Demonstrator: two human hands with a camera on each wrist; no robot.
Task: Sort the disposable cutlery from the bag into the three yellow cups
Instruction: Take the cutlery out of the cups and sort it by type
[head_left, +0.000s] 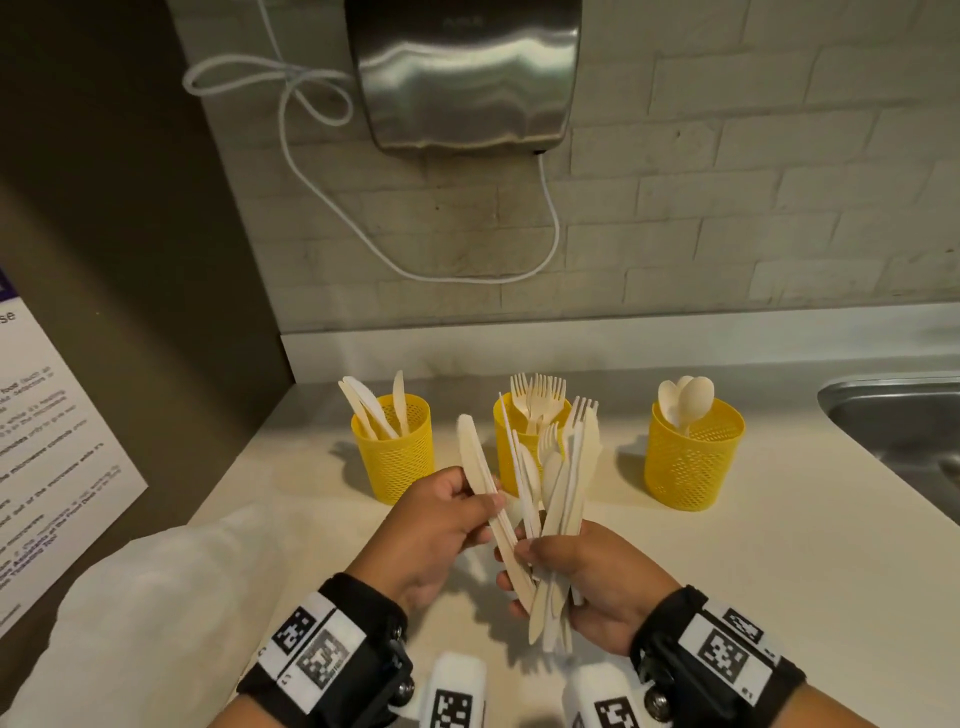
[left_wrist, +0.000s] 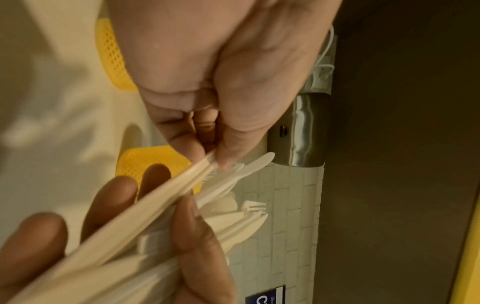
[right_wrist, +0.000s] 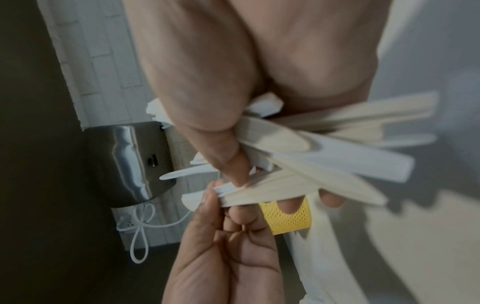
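Note:
Three yellow mesh cups stand in a row on the counter: the left cup (head_left: 393, 452) holds knives, the middle cup (head_left: 506, 457) forks, the right cup (head_left: 693, 462) spoons. My right hand (head_left: 524, 558) grips a fanned bundle of mixed pale cutlery (head_left: 569, 483) upright in front of the middle cup. My left hand (head_left: 483, 512) pinches a couple of knives (head_left: 475, 457) at the bundle's left side; their lower ends reach down among my right hand's fingers. In the left wrist view thumb and fingers (left_wrist: 228, 156) pinch the knives (left_wrist: 155, 205). The white bag (head_left: 156, 613) lies at the lower left.
A steel hand dryer (head_left: 462, 73) with a looping white cord (head_left: 550, 234) hangs on the brick wall above the cups. A metal sink (head_left: 904, 415) sits at the right edge. A printed notice (head_left: 47, 441) hangs on the dark panel at left.

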